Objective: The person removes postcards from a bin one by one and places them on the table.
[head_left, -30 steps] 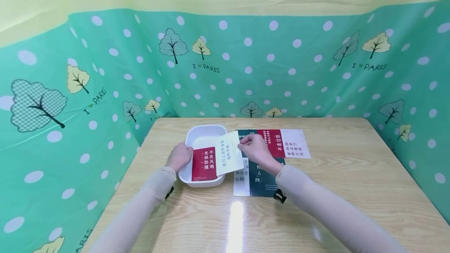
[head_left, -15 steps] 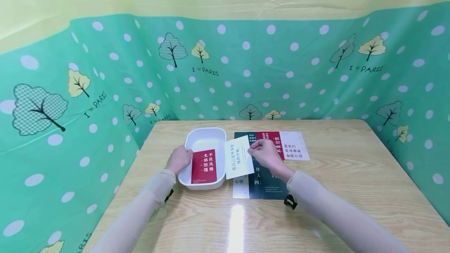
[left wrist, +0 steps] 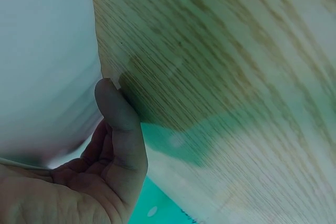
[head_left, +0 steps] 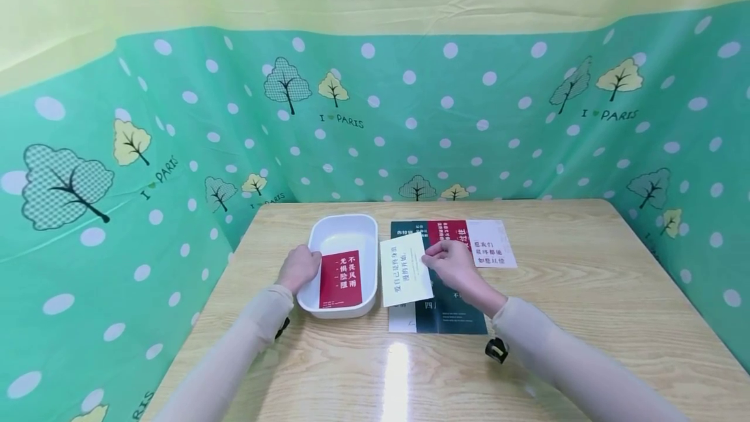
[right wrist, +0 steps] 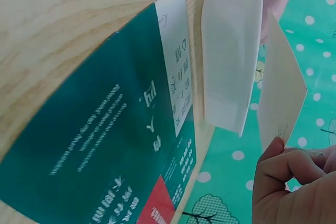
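My left hand [head_left: 299, 268] grips the left rim of a white plastic tub [head_left: 369, 230]; in the left wrist view the thumb [left wrist: 121, 111] lies along the tub's outer wall [left wrist: 47, 66]. Inside the tub lies a red card [head_left: 340, 279] with white lettering. Between finger and thumb, my right hand [head_left: 454, 269] pinches the right edge of a white card [head_left: 405, 270] with dark lettering. That card is raised above several dark green, red and white cards [right wrist: 105, 103] spread on the table, and it hides part of them. It is apart from the tub.
The wooden table [head_left: 562, 305] carries the tub left of the spread cards. A red card and a white card [head_left: 495, 244] lie at the far right of the spread. Green polka-dot cloth [head_left: 445, 103] hangs along the back and sides.
My right hand has moved the white card rightward and toward me, from over the tub's right edge to above the spread cards. My left hand keeps its grip on the tub.
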A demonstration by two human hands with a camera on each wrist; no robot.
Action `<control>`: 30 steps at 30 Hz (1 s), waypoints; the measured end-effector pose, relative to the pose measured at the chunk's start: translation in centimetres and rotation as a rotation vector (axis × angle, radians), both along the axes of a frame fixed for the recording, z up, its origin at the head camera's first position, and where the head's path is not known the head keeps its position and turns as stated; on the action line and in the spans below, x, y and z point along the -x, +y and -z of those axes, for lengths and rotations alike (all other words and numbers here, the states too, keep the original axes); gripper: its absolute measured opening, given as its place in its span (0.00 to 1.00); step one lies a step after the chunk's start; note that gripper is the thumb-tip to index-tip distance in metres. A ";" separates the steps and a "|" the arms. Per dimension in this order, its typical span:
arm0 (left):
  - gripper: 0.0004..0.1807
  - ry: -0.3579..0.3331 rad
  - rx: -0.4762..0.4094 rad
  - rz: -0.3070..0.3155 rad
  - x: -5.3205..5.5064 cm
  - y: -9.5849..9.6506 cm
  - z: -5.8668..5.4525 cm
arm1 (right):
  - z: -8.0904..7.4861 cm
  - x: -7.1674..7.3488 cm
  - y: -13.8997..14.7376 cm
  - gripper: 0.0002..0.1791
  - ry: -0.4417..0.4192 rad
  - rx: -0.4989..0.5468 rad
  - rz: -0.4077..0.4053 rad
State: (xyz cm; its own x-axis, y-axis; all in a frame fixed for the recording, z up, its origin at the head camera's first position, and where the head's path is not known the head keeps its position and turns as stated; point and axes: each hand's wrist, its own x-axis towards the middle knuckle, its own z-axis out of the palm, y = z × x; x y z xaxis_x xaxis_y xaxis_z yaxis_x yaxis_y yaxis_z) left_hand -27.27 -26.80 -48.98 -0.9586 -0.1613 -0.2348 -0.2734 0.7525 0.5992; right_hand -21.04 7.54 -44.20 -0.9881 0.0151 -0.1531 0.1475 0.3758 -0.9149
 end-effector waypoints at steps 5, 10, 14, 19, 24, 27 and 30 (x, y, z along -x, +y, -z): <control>0.26 0.003 0.004 0.001 0.0 0.1 -0.1 | 0.5 -0.5 1.1 0.09 -0.012 0.022 0.017; 0.26 0.004 -0.010 -0.004 0.2 0.0 -0.1 | 1.2 -0.7 2.3 0.09 -0.030 0.023 0.039; 0.26 -0.005 -0.019 -0.008 0.3 0.0 0.0 | 1.8 -0.9 3.2 0.10 -0.042 0.010 0.056; 0.26 -0.019 -0.012 -0.019 0.3 0.0 -0.1 | 2.4 -1.3 4.1 0.11 -0.059 0.016 0.082; 0.26 -0.014 -0.010 -0.017 0.3 0.1 -0.1 | 2.8 -1.7 5.2 0.11 -0.041 -0.016 0.083; 0.26 -0.021 -0.011 -0.024 0.3 0.1 0.0 | 3.0 -1.8 5.9 0.10 -0.033 -0.031 0.075; 0.27 -0.034 -0.013 -0.023 0.2 0.1 0.0 | 3.2 -2.0 6.6 0.10 -0.039 -0.045 0.069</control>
State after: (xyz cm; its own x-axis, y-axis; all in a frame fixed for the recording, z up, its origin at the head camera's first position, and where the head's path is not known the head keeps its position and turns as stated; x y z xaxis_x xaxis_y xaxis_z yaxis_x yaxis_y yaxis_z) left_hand -27.51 -26.73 -48.99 -0.9463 -0.1795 -0.2690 -0.3104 0.7378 0.5994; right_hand -19.07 14.16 -47.45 -0.9777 0.0907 -0.1892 0.2098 0.4040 -0.8904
